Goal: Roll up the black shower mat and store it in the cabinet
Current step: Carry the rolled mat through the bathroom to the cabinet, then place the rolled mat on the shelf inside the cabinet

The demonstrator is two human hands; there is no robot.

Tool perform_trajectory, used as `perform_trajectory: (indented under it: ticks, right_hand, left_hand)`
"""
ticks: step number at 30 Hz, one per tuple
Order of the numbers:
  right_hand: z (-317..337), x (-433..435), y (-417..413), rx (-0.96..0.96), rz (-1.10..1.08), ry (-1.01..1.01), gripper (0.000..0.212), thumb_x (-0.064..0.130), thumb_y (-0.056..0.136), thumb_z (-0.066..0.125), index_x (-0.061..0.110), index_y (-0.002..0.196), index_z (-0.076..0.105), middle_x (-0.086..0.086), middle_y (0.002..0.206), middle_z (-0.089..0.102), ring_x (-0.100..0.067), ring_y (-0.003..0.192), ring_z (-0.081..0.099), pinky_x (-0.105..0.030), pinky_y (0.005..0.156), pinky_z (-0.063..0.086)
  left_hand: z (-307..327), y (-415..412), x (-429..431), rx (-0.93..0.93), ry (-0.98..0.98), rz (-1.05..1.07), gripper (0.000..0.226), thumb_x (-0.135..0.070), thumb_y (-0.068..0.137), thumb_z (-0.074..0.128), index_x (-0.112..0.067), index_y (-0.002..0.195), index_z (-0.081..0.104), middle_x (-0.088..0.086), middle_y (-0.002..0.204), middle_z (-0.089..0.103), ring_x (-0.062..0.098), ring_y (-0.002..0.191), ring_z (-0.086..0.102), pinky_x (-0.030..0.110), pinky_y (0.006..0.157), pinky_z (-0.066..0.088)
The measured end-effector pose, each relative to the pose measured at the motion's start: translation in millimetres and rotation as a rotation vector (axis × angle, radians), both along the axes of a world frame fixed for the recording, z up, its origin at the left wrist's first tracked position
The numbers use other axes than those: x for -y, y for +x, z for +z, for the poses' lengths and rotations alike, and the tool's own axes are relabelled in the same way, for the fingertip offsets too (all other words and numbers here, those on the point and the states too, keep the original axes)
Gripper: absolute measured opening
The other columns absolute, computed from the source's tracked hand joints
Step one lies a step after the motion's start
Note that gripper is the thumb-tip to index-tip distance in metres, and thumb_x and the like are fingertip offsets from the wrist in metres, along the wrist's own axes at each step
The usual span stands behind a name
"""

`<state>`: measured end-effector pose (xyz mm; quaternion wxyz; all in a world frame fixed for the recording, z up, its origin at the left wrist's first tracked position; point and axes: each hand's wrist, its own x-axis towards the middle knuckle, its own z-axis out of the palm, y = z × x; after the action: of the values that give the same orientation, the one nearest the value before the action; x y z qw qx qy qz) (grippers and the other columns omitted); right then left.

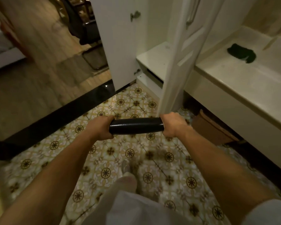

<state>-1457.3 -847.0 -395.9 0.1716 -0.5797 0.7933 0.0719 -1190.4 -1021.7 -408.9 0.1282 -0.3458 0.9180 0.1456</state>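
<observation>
The black shower mat is rolled into a tight glossy tube and held level in front of me, above the patterned floor. My left hand grips its left end and my right hand grips its right end. Straight ahead stands the white cabinet with both doors swung open; its right door juts toward me, its lower corner close to my right hand. A bare white shelf shows inside, low down.
A white vanity counter runs along the right with a dark green cloth on it. A brown box sits beneath it. A black threshold strip crosses the floor at left, wooden flooring and a small bin beyond.
</observation>
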Motion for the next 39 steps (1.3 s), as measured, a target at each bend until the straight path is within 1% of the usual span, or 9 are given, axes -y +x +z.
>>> perform_trajectory:
  ticks: [7,12,19,22,27,31,33,36,39]
  right_hand:
    - [7.5,152.8,-13.1,0.0,0.006,-0.038,0.048,0.032,0.066,0.076,0.023,0.109,0.057,-0.004,0.095,0.063,-0.024,0.081,0.059,-0.032,0.064,0.047]
    - [14.5,238.6,-29.3,0.042,-0.04,-0.065,0.047,0.03,0.065,0.077,0.026,0.108,0.057,0.002,0.086,0.055,-0.019,0.076,0.054,-0.032,0.065,0.049]
    - [13.6,314.6,-78.2,0.029,-0.062,-0.06,0.049,0.033,0.064,0.077,0.027,0.107,0.054,0.001,0.09,0.059,-0.018,0.078,0.057,-0.031,0.064,0.048]
    - [12.6,352.5,-113.6,0.033,-0.099,-0.015,0.048,0.028,0.067,0.077,0.026,0.108,0.053,0.001,0.09,0.057,-0.018,0.078,0.056,-0.03,0.066,0.048]
    - [5.1,410.7,-178.9,0.07,-0.122,-0.08,0.041,0.031,0.071,0.076,0.024,0.106,0.057,0.0,0.093,0.062,-0.018,0.083,0.06,-0.028,0.07,0.045]
    - [2.3,452.3,-229.9,0.16,-0.168,-0.002,0.051,0.034,0.06,0.082,0.021,0.105,0.062,-0.001,0.092,0.066,-0.018,0.082,0.062,-0.029,0.072,0.052]
    - [6.6,472.7,-255.5,0.228,-0.201,0.047,0.054,0.038,0.053,0.086,0.023,0.101,0.065,0.001,0.089,0.069,-0.014,0.075,0.063,-0.025,0.066,0.052]
    - [16.7,494.7,-295.3,0.368,-0.257,0.118,0.06,0.049,0.039,0.089,0.031,0.09,0.064,0.008,0.081,0.068,-0.006,0.068,0.063,-0.019,0.055,0.047]
    - [23.3,509.0,-334.7,0.455,-0.311,0.167,0.07,0.057,0.03,0.087,0.032,0.091,0.065,0.009,0.085,0.07,-0.007,0.074,0.066,-0.022,0.062,0.054]
  left_hand:
    - [23.3,-13.4,148.2,-0.002,0.031,0.018,0.056,-0.04,0.058,0.083,-0.035,0.106,0.053,-0.009,0.098,0.062,0.015,0.09,0.061,0.04,0.081,0.054]
    - [30.7,-30.2,244.4,-0.021,-0.004,-0.019,0.058,-0.041,0.056,0.084,-0.038,0.103,0.049,-0.013,0.092,0.057,0.01,0.082,0.055,0.032,0.073,0.049]
    - [15.2,-83.0,340.5,-0.01,0.028,-0.072,0.06,-0.05,0.049,0.08,-0.042,0.098,0.045,-0.011,0.092,0.061,0.012,0.081,0.058,0.035,0.072,0.054]
    - [10.6,-124.4,383.5,-0.026,0.037,-0.115,0.057,-0.047,0.049,0.082,-0.041,0.092,0.044,-0.011,0.089,0.061,0.011,0.077,0.056,0.028,0.065,0.045]
    - [13.2,-197.4,455.1,-0.03,0.044,-0.158,0.061,-0.049,0.051,0.084,-0.037,0.103,0.055,-0.009,0.094,0.064,0.01,0.08,0.054,0.028,0.069,0.043]
    - [27.8,-250.1,511.0,-0.051,0.131,-0.187,0.059,-0.044,0.049,0.088,-0.033,0.1,0.061,-0.009,0.092,0.062,0.011,0.083,0.056,0.028,0.073,0.042]
    - [38.8,-275.8,541.8,-0.05,0.216,-0.195,0.057,-0.041,0.051,0.09,-0.032,0.1,0.061,-0.009,0.095,0.064,0.012,0.087,0.06,0.03,0.078,0.047]
    - [51.1,-314.0,577.5,-0.044,0.429,-0.213,0.06,-0.035,0.053,0.092,-0.031,0.104,0.061,-0.007,0.102,0.066,0.011,0.091,0.063,0.03,0.081,0.054]
    - [52.3,-353.4,601.6,-0.122,0.641,-0.18,0.059,-0.03,0.056,0.092,-0.036,0.105,0.061,-0.01,0.106,0.065,0.008,0.095,0.063,0.025,0.079,0.052]
